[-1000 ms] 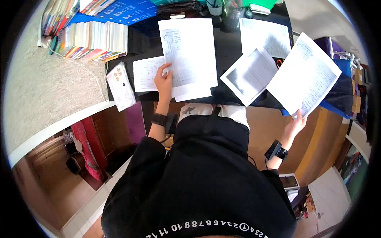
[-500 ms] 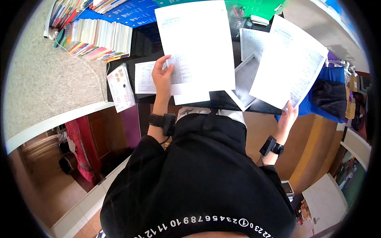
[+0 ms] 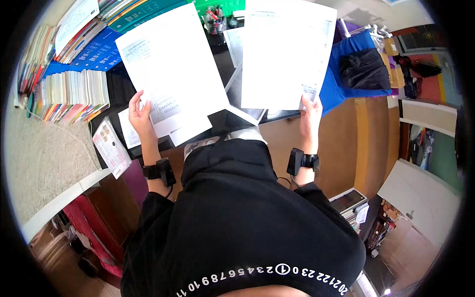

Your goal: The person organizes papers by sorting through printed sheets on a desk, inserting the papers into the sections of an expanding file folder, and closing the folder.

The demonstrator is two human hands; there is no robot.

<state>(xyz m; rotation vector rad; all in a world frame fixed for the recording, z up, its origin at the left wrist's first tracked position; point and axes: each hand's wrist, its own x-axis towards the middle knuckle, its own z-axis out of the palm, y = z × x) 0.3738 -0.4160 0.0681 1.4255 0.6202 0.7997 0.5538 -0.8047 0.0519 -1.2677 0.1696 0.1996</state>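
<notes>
Over the worktop (image 3: 223, 120), the left sheet (image 3: 173, 64) and right sheet (image 3: 284, 54) are held up side by side. Books (image 3: 74, 94) stand at left. The left hand (image 3: 141, 116) pinches the left sheet's left edge; the right hand (image 3: 310, 114), the right sheet's bottom edge. Pens (image 3: 215, 19) stand beyond.

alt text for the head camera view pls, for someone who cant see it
A person's left hand holds a printed sheet and right hand another sheet, both above a black desk with more papers on it; books stand at the picture's left.
</notes>
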